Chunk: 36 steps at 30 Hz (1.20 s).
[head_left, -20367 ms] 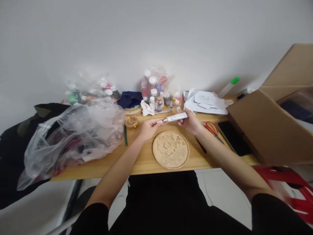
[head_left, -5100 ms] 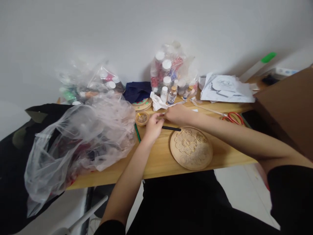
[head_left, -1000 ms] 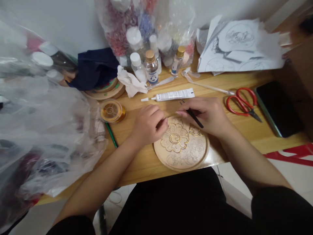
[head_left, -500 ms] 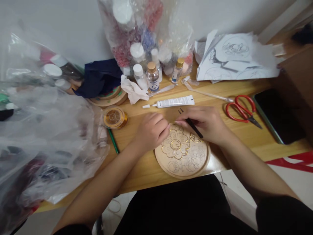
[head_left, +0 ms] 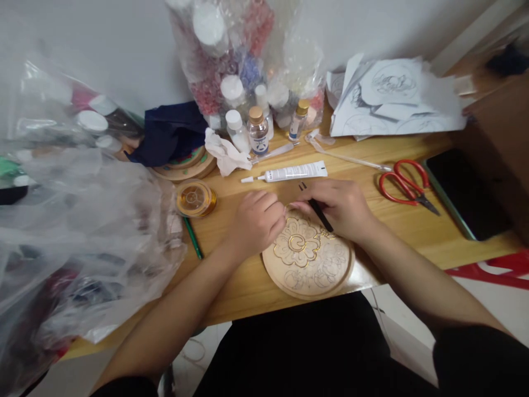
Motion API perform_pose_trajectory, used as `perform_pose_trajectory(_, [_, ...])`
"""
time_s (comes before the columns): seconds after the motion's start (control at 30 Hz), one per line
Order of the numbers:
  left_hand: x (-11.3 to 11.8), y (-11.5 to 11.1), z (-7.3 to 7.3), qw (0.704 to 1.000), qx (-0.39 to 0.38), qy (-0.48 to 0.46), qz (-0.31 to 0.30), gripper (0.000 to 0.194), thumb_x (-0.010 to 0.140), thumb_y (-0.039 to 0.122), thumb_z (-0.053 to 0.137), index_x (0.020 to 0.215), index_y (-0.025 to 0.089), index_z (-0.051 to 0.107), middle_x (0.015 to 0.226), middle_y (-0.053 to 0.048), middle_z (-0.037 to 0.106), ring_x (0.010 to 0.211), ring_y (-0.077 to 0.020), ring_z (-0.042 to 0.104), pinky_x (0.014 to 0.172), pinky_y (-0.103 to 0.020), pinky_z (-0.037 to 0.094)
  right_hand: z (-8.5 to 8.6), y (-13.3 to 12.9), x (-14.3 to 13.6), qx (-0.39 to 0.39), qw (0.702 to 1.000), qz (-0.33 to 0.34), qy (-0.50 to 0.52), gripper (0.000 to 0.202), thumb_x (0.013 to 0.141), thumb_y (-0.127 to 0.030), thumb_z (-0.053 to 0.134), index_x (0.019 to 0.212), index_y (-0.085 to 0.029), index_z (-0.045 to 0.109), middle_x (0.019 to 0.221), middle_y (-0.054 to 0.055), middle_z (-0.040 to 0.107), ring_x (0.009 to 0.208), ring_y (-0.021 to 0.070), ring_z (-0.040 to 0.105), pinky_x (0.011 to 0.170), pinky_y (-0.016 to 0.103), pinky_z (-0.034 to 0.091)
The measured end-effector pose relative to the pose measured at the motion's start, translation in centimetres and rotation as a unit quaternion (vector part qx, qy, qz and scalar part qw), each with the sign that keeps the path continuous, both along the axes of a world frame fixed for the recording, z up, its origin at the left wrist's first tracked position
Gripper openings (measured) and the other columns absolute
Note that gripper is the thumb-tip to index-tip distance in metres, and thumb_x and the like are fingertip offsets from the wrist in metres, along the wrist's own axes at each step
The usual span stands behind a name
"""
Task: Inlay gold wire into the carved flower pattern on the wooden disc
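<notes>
A round wooden board [head_left: 308,278] lies at the table's front edge, with a drawn flower pattern partly outlined in gold wire [head_left: 296,242]. Over its upper left rim, my left hand [head_left: 260,220] is closed, fingers curled; whatever its fingertips pinch is too small or hidden to make out. My right hand [head_left: 341,207] is closed around black tweezers [head_left: 320,215], whose two prongs point up and away from the board. Its thumb and forefinger come close to the left fingertips above the board's far rim.
Behind the hands lies a white glue tube [head_left: 295,172]. Red-handled scissors [head_left: 407,184] and a phone [head_left: 467,193] are on the right. To the left are a spool of gold wire [head_left: 195,198], a green pencil [head_left: 193,238] and plastic bags [head_left: 82,231]. Small bottles [head_left: 258,132] stand at the back.
My right hand has shifted slightly left, bringing its fingertips closer to my left hand, and the tweezers moved with it. The board stays in place.
</notes>
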<state>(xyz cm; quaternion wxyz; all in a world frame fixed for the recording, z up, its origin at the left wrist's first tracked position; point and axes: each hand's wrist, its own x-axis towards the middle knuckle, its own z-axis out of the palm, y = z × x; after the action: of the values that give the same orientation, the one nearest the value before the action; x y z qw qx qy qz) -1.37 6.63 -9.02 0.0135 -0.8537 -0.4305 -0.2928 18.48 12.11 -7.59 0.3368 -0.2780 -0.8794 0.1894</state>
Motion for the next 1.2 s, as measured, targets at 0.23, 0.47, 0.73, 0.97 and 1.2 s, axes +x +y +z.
perform_pose_trajectory(0.23, [0.36, -0.32, 0.10, 0.999, 0.019, -0.003, 0.038, 0.032, 0.093, 0.015, 0.048, 0.062, 0.021, 0.047, 0.061, 0.000, 0.048, 0.063, -0.0163, 0.041, 0.061, -0.033, 0.031, 0.00, -0.28, -0.12, -0.030, 1.000, -0.004, -0.008, 0.027, 0.095, -0.033, 0.060, 0.076, -0.016, 0.068, 0.063, 0.000, 0.063, 0.056, 0.0085, 0.054, 0.054, 0.021, 0.039])
perform_pose_trajectory(0.47, [0.76, -0.60, 0.02, 0.997, 0.014, -0.010, 0.078, 0.030, 0.087, 0.010, 0.048, 0.059, 0.020, 0.047, 0.058, 0.001, 0.045, 0.060, -0.0145, 0.041, 0.060, -0.032, 0.030, -0.20, -0.58, -0.18, -0.043, 0.999, -0.021, -0.025, 0.030, 0.094, -0.035, 0.060, 0.072, -0.016, 0.066, 0.060, 0.000, 0.059, 0.053, 0.0086, 0.050, 0.051, 0.023, 0.033])
perform_pose_trajectory(0.73, [0.79, -0.79, -0.01, 0.994, -0.006, -0.007, 0.112, 0.028, 0.091, 0.013, 0.045, 0.064, 0.019, 0.052, 0.063, 0.000, 0.050, 0.061, -0.0144, 0.043, 0.061, -0.031, 0.032, 0.17, -0.38, 0.03, -0.025, 1.000, -0.009, -0.015, 0.031, 0.095, -0.037, 0.060, 0.071, -0.016, 0.065, 0.058, -0.002, 0.057, 0.052, 0.0074, 0.048, 0.051, 0.022, 0.034])
perform_pose_trajectory(0.97, [0.78, -0.82, -0.20, 0.991, -0.018, -0.011, 0.131, 0.028, 0.092, 0.013, 0.045, 0.066, 0.018, 0.052, 0.066, 0.000, 0.050, 0.061, -0.0143, 0.043, 0.060, -0.031, 0.031, 0.33, -0.24, 0.29, -0.028, 0.999, 0.002, -0.035, 0.034, 0.096, -0.037, 0.057, 0.069, -0.017, 0.064, 0.057, -0.001, 0.057, 0.052, 0.0083, 0.048, 0.051, 0.023, 0.033])
perform_pose_trajectory(1.2, [0.19, -0.65, 0.05, 0.993, -0.042, -0.030, 0.106, 0.031, 0.097, 0.018, 0.045, 0.067, 0.018, 0.051, 0.067, 0.001, 0.051, 0.061, -0.0123, 0.043, 0.060, -0.028, 0.033, 0.79, -0.09, 0.52, -0.057, 0.998, -0.011, -0.009, 0.027, 0.093, -0.034, 0.061, 0.074, -0.017, 0.067, 0.061, -0.001, 0.061, 0.054, 0.0078, 0.051, 0.052, 0.022, 0.037])
